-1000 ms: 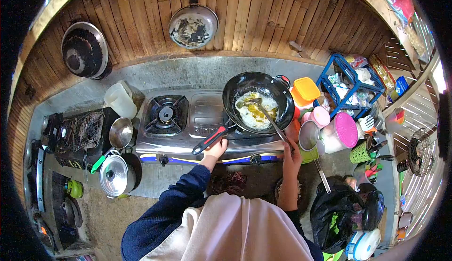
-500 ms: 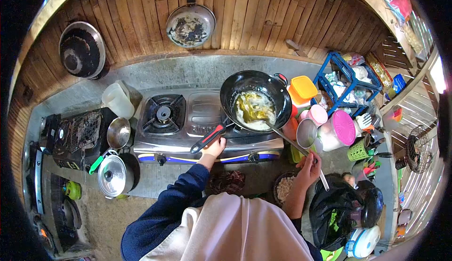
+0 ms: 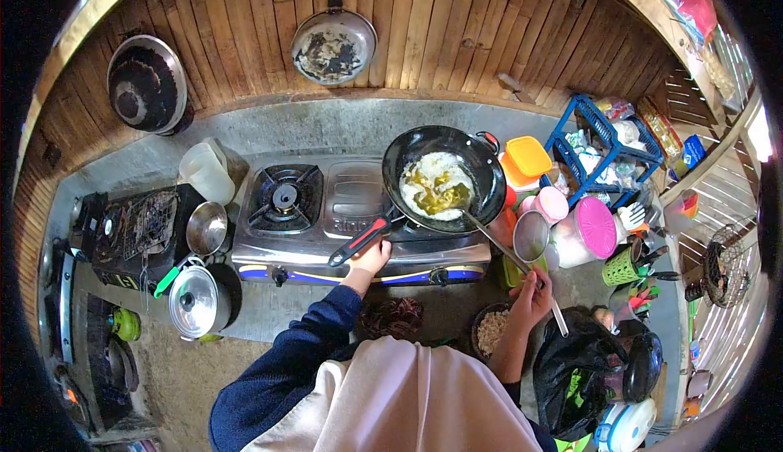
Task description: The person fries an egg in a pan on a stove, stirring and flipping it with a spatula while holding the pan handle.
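Note:
A black wok (image 3: 444, 138) sits on the right side of the two-burner gas stove (image 3: 359, 240). Inside it, clear yellow oil (image 3: 444, 195) is ringed by white, frothy matter. My left hand (image 3: 371, 258) is closed at the wok's black and red handle (image 3: 359, 241), fingers partly hidden under it. In my closed right hand (image 3: 532, 295) is a long-handled metal utensil (image 3: 506, 248), slanting down into the wok. Its head is sunk in the froth at the near right of the wok, so its shape is hidden.
Right of the wok stand an orange-lidded container (image 3: 528, 157), a metal strainer (image 3: 532, 236), a pink-lidded tub (image 3: 595, 228) and a blue rack (image 3: 608, 146). A lidded pot (image 3: 198, 301) and small pan (image 3: 207, 228) are left. A bowl of pale food (image 3: 491, 331) lies near my right forearm.
White froth has spread around the wok, and the yellow patch has shrunk toward the near side. The utensil's head has shifted slightly right. My left hand stays at the handle.

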The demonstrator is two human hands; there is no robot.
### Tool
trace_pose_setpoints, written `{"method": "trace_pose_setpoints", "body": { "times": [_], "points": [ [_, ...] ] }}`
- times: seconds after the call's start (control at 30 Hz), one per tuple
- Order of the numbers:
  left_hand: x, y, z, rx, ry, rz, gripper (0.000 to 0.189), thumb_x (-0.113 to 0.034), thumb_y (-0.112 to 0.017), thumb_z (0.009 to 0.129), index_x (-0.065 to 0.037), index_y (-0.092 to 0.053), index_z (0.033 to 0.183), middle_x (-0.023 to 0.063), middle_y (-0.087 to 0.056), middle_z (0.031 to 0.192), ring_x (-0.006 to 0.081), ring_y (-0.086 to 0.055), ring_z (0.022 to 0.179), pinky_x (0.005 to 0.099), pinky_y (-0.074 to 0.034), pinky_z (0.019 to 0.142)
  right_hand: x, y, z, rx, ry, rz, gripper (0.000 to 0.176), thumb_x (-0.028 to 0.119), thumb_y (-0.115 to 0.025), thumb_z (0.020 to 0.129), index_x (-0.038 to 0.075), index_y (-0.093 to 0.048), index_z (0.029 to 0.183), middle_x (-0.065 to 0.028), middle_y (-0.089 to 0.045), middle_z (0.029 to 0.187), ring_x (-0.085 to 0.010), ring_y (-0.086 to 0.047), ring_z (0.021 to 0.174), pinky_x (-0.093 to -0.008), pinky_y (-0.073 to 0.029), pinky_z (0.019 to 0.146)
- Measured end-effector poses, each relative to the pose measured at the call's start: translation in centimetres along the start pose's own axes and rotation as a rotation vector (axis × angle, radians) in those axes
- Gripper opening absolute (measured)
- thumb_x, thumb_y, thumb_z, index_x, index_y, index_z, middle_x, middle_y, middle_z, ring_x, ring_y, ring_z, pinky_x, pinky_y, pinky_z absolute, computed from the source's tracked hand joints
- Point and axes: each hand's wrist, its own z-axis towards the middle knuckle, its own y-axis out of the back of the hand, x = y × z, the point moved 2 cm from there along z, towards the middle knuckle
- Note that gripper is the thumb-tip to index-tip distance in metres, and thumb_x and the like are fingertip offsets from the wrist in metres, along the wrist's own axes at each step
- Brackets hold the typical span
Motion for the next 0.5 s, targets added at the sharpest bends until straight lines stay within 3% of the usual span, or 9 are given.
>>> {"method": "trace_pose_setpoints", "body": {
  "times": [0.23,0.3,0.43,0.5],
  "points": [
    [0.5,-0.8,0.0,-0.088,-0.062,-0.020,0.033,-0.032,-0.046,0.075,-0.007,-0.058,0.094,0.0165,-0.059,0.085,0.0334,-0.058,0.078,0.0452,-0.047,0.069,-1.2,-2.5,0.1,0.016,-0.024,0.071,0.019,0.010,-0.055,0.087,0.000,-0.056,0.103,-0.0069,-0.060,0.075,-0.0049,-0.047,0.047,-0.0180,-0.038,0.042],
    [0.6,-0.8,0.1,-0.060,-0.051,-0.028,0.033,-0.032,-0.046,0.075,-0.007,-0.058,0.093,0.0166,-0.059,0.085,0.0336,-0.058,0.078,0.0454,-0.047,0.069,-1.9,-3.0,0.0,0.106,-0.120,0.018,0.021,0.013,-0.053,0.088,0.000,-0.056,0.104,-0.0055,-0.059,0.072,-0.0033,-0.043,0.042,-0.0163,-0.034,0.038],
    [0.6,-0.8,0.1,-0.063,-0.041,-0.017,0.032,-0.032,-0.047,0.075,-0.012,-0.060,0.096,0.0135,-0.061,0.087,0.0321,-0.059,0.078,0.0431,-0.047,0.067,-2.5,-4.8,-0.4,0.174,-0.236,0.083,0.027,0.013,-0.056,0.087,0.002,-0.055,0.112,-0.0046,-0.062,0.077,-0.0034,-0.046,0.046,-0.0170,-0.036,0.039],
    [0.1,-0.1,0.0,-0.023,-0.024,-0.011,0.031,-0.032,-0.047,0.075,-0.010,-0.059,0.093,0.0154,-0.060,0.085,0.0334,-0.059,0.077,0.0445,-0.047,0.067,-2.7,-5.5,-0.3,0.216,-0.228,0.054,0.027,0.013,-0.054,0.088,0.002,-0.053,0.113,-0.0052,-0.062,0.079,-0.0044,-0.049,0.050,-0.0176,-0.039,0.041]
  ]
}}
